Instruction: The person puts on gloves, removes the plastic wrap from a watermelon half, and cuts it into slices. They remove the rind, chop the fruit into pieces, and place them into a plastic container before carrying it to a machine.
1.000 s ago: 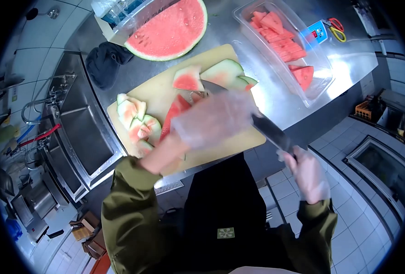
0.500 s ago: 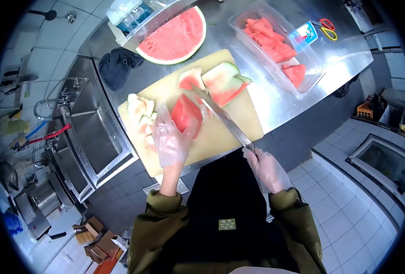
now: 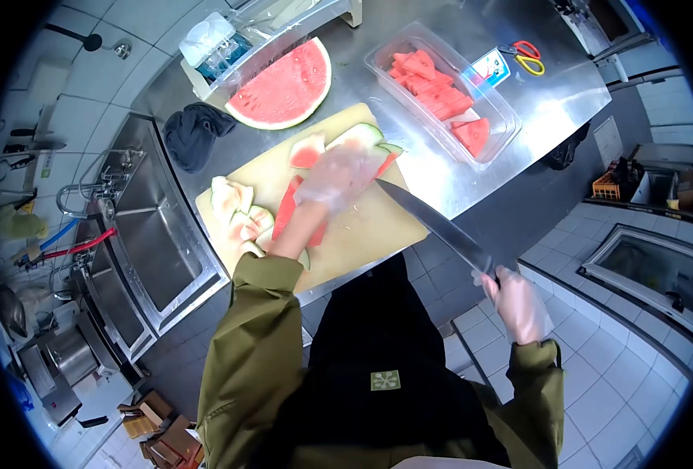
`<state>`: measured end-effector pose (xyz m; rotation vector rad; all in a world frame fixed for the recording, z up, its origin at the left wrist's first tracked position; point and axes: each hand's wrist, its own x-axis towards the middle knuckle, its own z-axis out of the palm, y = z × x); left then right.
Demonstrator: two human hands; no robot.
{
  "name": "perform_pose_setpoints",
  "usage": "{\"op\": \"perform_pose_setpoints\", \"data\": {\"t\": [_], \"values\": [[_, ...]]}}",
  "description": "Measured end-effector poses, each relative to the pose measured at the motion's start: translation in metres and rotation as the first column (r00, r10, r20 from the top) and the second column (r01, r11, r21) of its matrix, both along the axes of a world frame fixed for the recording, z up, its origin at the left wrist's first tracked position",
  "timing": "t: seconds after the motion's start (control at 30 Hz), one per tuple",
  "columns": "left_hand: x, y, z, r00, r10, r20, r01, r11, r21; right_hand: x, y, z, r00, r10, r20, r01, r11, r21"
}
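My left hand (image 3: 337,181), in a clear plastic glove, reaches across the cutting board (image 3: 366,238) over a rind piece (image 3: 358,136). Motion blurs its fingers, and any grip is hidden. Under my left wrist is a red watermelon chunk (image 3: 289,209), partly covered. My gloved right hand (image 3: 518,303) is closed round the handle of a large knife (image 3: 440,225). The blade points up and left, its tip by the board's right side. A small pink-and-white piece (image 3: 307,151) lies near the board's upper edge. Rind scraps (image 3: 233,205) are heaped at its left.
A large watermelon wedge (image 3: 282,87) lies behind the board. A clear container (image 3: 497,139) with cut watermelon is at the back right, near scissors (image 3: 528,58) and a blue-white packet (image 3: 489,69). A dark cloth (image 3: 193,134) and steel sink (image 3: 155,234) are at left.
My left hand has left the red chunk and moved up and right to the rinds. My right hand has drawn the knife right, off the small piece. The whole view has shifted somewhat.
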<state>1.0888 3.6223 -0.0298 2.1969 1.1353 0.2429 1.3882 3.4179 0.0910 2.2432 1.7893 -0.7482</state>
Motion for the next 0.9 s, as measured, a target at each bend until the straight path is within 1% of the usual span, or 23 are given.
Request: {"op": "perform_pose_setpoints", "data": {"t": [0.03,0.07,0.13,0.17,0.2,0.23,0.27,0.37,0.47,0.5,0.57,0.6,0.67,0.7,0.77,0.8,0.87,0.9], "values": [[0.0,-0.001,-0.004,0.997,0.069,0.039,-0.068,0.997,-0.029,0.008,-0.008,-0.002,0.997,-0.056,-0.046,0.055,0.998,-0.033],[-0.001,-0.002,-0.006,0.988,0.137,0.075,-0.133,0.989,-0.061,0.014,-0.016,-0.01,0.976,-0.134,-0.173,0.126,0.99,-0.058],[-0.008,-0.013,-0.001,0.952,0.242,0.189,-0.26,0.963,0.075,0.02,-0.028,-0.027,0.867,-0.284,-0.409,0.245,0.959,-0.146],[-0.011,-0.019,0.002,0.924,0.289,0.252,-0.33,0.933,0.142,0.014,-0.025,-0.03,0.893,-0.27,-0.359,0.21,0.957,-0.198],[-0.014,-0.026,0.022,0.866,0.472,0.162,-0.483,0.875,0.029,0.017,-0.038,-0.065,0.862,-0.224,-0.455,0.195,0.975,-0.11],[-0.018,-0.037,0.054,0.779,0.625,0.047,-0.622,0.78,-0.068,0.001,-0.025,-0.057,0.778,-0.336,-0.53,0.238,0.939,-0.247],[-0.023,-0.047,0.072,0.664,0.743,-0.086,-0.746,0.65,-0.144,-0.023,-0.008,-0.049,0.679,-0.451,-0.58,0.258,0.885,-0.387],[-0.042,-0.079,0.043,0.535,0.754,-0.381,-0.827,0.559,-0.055,-0.066,0.015,-0.077,0.686,-0.246,-0.685,0.11,0.965,-0.236],[-0.052,-0.083,0.037,0.606,0.744,-0.282,-0.788,0.61,-0.084,-0.097,0.037,-0.083,0.776,-0.059,-0.628,-0.025,0.992,-0.125],[-0.055,-0.086,0.035,0.616,0.741,-0.269,-0.783,0.614,-0.102,-0.102,0.036,-0.095,0.825,0.077,-0.56,-0.089,0.996,0.006],[-0.062,-0.089,0.033,0.635,0.735,-0.236,-0.771,0.624,-0.128,-0.109,0.04,-0.11,0.854,0.125,-0.505,-0.141,0.99,0.007],[-0.064,-0.091,0.035,0.625,0.745,-0.231,-0.78,0.608,-0.15,-0.112,0.042,-0.114,0.867,0.144,-0.478,-0.16,0.987,0.007],[-0.066,-0.096,0.036,0.612,0.76,-0.22,-0.79,0.579,-0.202,-0.114,0.048,-0.116,0.854,0.145,-0.5,-0.187,0.982,-0.034],[-0.067,-0.101,0.032,0.588,0.782,-0.208,-0.809,0.565,-0.161,-0.116,0.052,-0.116,0.849,0.141,-0.509,-0.198,0.978,-0.058],[-0.069,-0.11,0.02,0.539,0.821,-0.187,-0.842,0.534,-0.079,-0.115,0.058,-0.131,0.808,0.066,-0.586,-0.176,0.975,-0.133],[-0.069,-0.11,0.019,0.529,0.83,-0.174,-0.848,0.52,-0.102,-0.114,0.06,-0.139,0.785,0.023,-0.619,-0.166,0.971,-0.174],[-0.069,-0.107,0.018,0.522,0.84,-0.147,-0.851,0.504,-0.147,-0.115,0.065,-0.148,0.776,0.027,-0.63,-0.199,0.959,-0.203],[-0.071,-0.106,0.018,0.54,0.827,-0.152,-0.839,0.518,-0.163,-0.115,0.069,-0.148,0.772,0.032,-0.635,-0.213,0.954,-0.211]]}}
